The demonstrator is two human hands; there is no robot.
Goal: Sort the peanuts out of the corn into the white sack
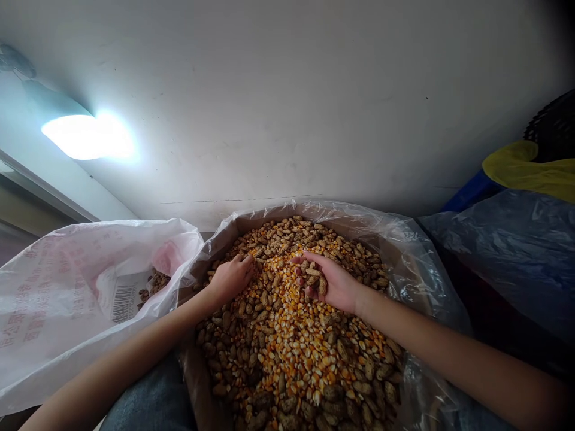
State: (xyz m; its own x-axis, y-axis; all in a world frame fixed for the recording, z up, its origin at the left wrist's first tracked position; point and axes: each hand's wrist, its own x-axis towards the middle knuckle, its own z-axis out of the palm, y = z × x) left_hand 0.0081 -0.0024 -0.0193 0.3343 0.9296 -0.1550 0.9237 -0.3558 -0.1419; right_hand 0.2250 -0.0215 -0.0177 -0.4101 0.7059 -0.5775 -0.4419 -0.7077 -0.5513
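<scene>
A large heap of in-shell peanuts mixed with yellow-orange dried corn kernels (287,341) fills a container lined with clear plastic (269,211). My right hand (330,281) is cupped palm up above the middle of the heap, holding several peanuts against its fingers. My left hand (231,278) is back up at the heap's left side, fingers curled down into the mix. What its fingers hold is hidden. Just left of the container, a white printed plastic sack (67,299) holds a small pile of peanuts (153,284).
Blue-grey plastic sheeting (507,257) lies to the right, below a yellow cloth (525,170) and a dark mesh object (554,129). A white wall (287,96) rises behind the container. My denim-covered knee (153,395) sits at the bottom. A bright lamp (85,136) shines upper left.
</scene>
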